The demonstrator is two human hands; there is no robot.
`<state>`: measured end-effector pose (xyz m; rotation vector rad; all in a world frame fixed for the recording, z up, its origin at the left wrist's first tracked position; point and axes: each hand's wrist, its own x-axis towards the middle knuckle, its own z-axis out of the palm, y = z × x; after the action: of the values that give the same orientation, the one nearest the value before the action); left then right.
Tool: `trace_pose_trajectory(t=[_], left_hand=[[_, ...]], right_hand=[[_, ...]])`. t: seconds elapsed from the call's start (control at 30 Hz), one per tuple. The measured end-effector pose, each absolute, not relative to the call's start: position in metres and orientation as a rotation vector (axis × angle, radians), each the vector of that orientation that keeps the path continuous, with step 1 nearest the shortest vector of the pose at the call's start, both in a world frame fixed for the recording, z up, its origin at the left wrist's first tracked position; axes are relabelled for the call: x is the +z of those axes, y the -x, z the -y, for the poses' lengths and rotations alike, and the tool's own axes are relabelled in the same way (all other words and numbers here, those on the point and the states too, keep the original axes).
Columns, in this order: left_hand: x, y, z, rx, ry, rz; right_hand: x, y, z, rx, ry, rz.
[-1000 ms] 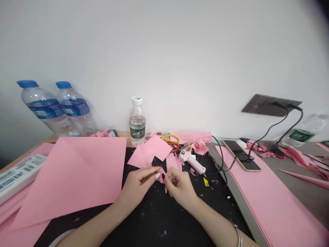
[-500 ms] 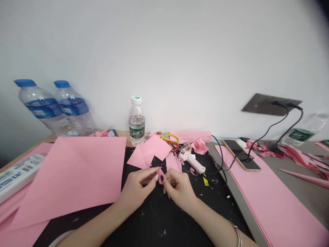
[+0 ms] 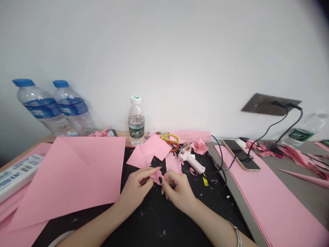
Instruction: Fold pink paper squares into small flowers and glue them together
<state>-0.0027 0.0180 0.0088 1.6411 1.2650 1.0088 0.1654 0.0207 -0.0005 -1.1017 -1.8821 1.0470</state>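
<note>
Between my two hands is a small folded piece of pink paper, above a black mat. My left hand pinches its left side with thumb and fingers. On the other side, my right hand grips the paper's right edge, its dark-nailed thumb pressed on the front. Part of the paper is hidden by the fingers. Just beyond the hands lie square pink sheets and a pale glue gun. A crumpled pink paper shape sits behind the glue gun.
Large pink sheets cover the left side, with a white box on them. A water bottle and yellow-and-orange-handled scissors are at the back. To the right, a phone with cables rests on long pink sheets.
The folded paper has turned between my fingers and shows more of its face. My left thumb has shifted slightly left. The things around have stayed put.
</note>
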Motion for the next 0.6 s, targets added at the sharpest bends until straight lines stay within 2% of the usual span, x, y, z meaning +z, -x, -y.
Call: trace_pose_trajectory(t=[0.23, 0.4, 0.6], left_hand=[[0.014, 0.003, -0.015, 0.989, -1.537, -1.148], [0.009, 0.006, -0.02, 1.015, -1.16, -0.951], [0.011, 0.004, -0.026, 0.86, -1.079, -1.026]], right_hand=[[0.0, -0.168, -0.024, 1.072, 1.137, 1.796], [0.001, -0.169, -0.028, 1.182, 1.105, 1.713], [0.001, -0.168, -0.03, 1.365, 1.054, 1.639]])
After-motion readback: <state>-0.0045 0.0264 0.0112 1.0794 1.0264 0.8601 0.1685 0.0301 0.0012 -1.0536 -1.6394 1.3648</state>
